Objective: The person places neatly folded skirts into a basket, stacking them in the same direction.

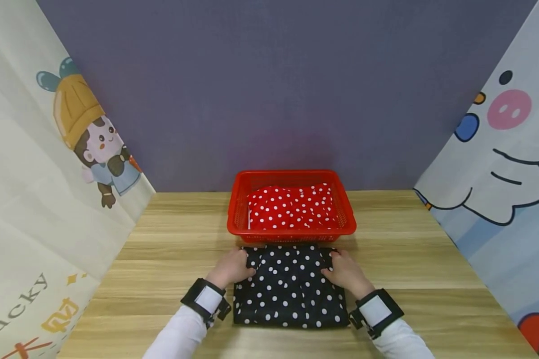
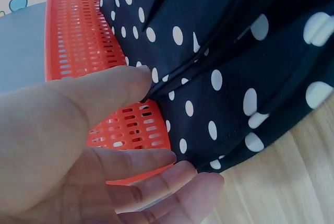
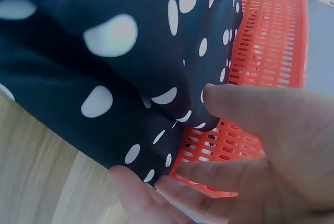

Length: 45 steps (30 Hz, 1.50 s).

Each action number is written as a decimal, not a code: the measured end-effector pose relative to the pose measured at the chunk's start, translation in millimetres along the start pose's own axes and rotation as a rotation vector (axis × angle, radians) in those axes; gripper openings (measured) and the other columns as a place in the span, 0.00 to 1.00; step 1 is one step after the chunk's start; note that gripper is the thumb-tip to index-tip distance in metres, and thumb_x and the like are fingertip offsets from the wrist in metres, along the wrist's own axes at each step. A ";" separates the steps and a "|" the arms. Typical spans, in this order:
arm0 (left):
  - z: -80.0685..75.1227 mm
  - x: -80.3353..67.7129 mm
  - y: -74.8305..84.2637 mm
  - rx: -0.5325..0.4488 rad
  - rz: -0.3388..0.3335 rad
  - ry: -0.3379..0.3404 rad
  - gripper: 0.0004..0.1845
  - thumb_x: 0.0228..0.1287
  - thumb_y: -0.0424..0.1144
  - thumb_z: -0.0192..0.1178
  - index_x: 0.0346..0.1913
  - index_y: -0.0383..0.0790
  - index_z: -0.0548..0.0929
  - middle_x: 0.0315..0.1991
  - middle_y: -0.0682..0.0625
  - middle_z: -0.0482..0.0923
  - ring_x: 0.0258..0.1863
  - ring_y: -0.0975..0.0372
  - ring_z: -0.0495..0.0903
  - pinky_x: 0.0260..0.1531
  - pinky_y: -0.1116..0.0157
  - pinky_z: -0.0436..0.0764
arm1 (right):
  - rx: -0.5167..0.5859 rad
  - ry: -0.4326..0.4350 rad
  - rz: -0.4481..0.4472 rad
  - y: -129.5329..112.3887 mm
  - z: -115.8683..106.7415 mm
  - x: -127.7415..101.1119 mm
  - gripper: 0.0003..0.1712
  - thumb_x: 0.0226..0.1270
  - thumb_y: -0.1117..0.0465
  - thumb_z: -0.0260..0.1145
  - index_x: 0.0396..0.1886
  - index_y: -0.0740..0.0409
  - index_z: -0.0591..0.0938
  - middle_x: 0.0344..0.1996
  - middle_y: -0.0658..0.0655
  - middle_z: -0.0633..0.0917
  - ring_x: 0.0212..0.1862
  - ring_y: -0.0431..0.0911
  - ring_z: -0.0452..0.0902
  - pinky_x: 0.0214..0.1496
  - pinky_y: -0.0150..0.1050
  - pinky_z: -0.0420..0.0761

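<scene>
On the wooden table (image 1: 161, 239), at 6 o'clock from the red basket (image 1: 238, 209), lies a folded black polka-dot garment (image 1: 289, 289). Left hand (image 1: 229, 269) pinches its 10 o'clock corner; right hand (image 1: 347, 273) pinches its 2 o'clock corner. A red polka-dot garment (image 1: 292, 207) fills the basket.

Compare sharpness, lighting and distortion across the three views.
Head view: evenly lit, sharp, wide-angle bowing at the side curtains. Left wrist view: the left hand is soft and near, the black dotted cloth crisp. Right wrist view: the right hand is blurred, the red basket looks washed out.
</scene>
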<state>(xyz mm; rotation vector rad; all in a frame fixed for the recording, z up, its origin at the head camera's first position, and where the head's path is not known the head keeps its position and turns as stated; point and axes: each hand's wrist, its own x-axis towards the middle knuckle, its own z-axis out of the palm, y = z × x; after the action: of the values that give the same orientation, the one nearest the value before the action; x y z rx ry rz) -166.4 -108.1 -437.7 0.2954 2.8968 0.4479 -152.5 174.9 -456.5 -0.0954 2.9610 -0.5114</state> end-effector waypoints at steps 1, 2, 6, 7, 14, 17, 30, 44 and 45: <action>0.9 0.9 0.6 0.004 0.002 0.000 0.15 0.48 0.43 0.68 0.27 0.31 0.81 0.26 0.45 0.74 0.23 0.57 0.71 0.25 0.63 0.71 | 0.003 -0.005 0.005 -0.2 0.1 0.5 0.32 0.54 0.56 0.68 0.53 0.75 0.72 0.50 0.73 0.72 0.46 0.61 0.73 0.50 0.56 0.74; 1.6 1.6 1.4 0.010 0.003 -0.001 0.15 0.49 0.44 0.67 0.26 0.32 0.81 0.25 0.46 0.74 0.22 0.57 0.70 0.24 0.63 0.70 | 0.003 -0.009 0.009 -0.5 0.1 0.6 0.32 0.54 0.56 0.68 0.52 0.75 0.73 0.50 0.72 0.72 0.45 0.60 0.73 0.49 0.56 0.75; 7.7 4.7 3.1 0.016 -0.048 -0.008 0.16 0.49 0.45 0.68 0.24 0.33 0.82 0.24 0.46 0.74 0.23 0.57 0.70 0.25 0.63 0.71 | 0.004 -0.012 0.020 -1.4 0.9 0.9 0.31 0.54 0.56 0.68 0.50 0.75 0.74 0.47 0.71 0.73 0.42 0.59 0.74 0.47 0.55 0.76; 9.1 5.3 3.7 0.012 -0.063 -0.007 0.16 0.48 0.46 0.68 0.24 0.33 0.82 0.25 0.45 0.74 0.24 0.57 0.70 0.26 0.63 0.72 | 0.004 -0.011 0.022 -1.6 1.1 0.9 0.31 0.53 0.57 0.68 0.50 0.76 0.73 0.46 0.71 0.73 0.41 0.59 0.75 0.47 0.54 0.76; 17.4 8.6 10.3 -0.013 -0.133 0.047 0.19 0.44 0.46 0.71 0.27 0.29 0.81 0.36 0.37 0.73 0.31 0.53 0.71 0.30 0.59 0.75 | 0.014 -0.023 0.065 0.3 3.1 0.2 0.30 0.55 0.57 0.67 0.49 0.78 0.73 0.50 0.72 0.70 0.42 0.61 0.74 0.47 0.56 0.76; 21.7 9.1 12.8 0.003 -0.147 0.085 0.25 0.42 0.46 0.72 0.34 0.26 0.80 0.39 0.35 0.71 0.30 0.52 0.72 0.29 0.58 0.76 | 0.024 -0.025 0.072 1.3 4.0 0.3 0.30 0.55 0.57 0.67 0.48 0.79 0.72 0.51 0.74 0.69 0.42 0.62 0.74 0.48 0.56 0.75; 28.8 8.4 14.1 0.021 -0.179 0.135 0.32 0.35 0.46 0.75 0.38 0.23 0.75 0.35 0.36 0.67 0.28 0.51 0.72 0.28 0.58 0.75 | 0.042 -0.031 0.088 4.1 9.6 1.3 0.36 0.55 0.56 0.67 0.52 0.81 0.68 0.55 0.77 0.65 0.45 0.66 0.72 0.49 0.58 0.74; 34.5 8.8 15.9 0.007 -0.185 0.157 0.37 0.34 0.41 0.76 0.45 0.19 0.71 0.33 0.36 0.69 0.30 0.51 0.71 0.32 0.57 0.76 | 0.047 -0.003 0.087 2.0 14.2 -0.5 0.36 0.54 0.59 0.68 0.52 0.82 0.64 0.46 0.76 0.67 0.37 0.60 0.73 0.42 0.53 0.77; 35.1 9.0 16.3 0.001 -0.181 0.162 0.37 0.34 0.40 0.76 0.45 0.19 0.72 0.33 0.36 0.70 0.30 0.51 0.71 0.33 0.57 0.76 | 0.048 -0.001 0.085 2.0 14.9 -0.2 0.36 0.54 0.59 0.68 0.51 0.82 0.64 0.44 0.76 0.68 0.37 0.59 0.72 0.42 0.53 0.78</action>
<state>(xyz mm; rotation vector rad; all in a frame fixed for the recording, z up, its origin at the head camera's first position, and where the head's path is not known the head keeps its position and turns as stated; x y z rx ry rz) -164.5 -81.1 -466.8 -0.0038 3.0439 0.4591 -150.2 171.9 -471.1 0.0347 2.9350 -0.5698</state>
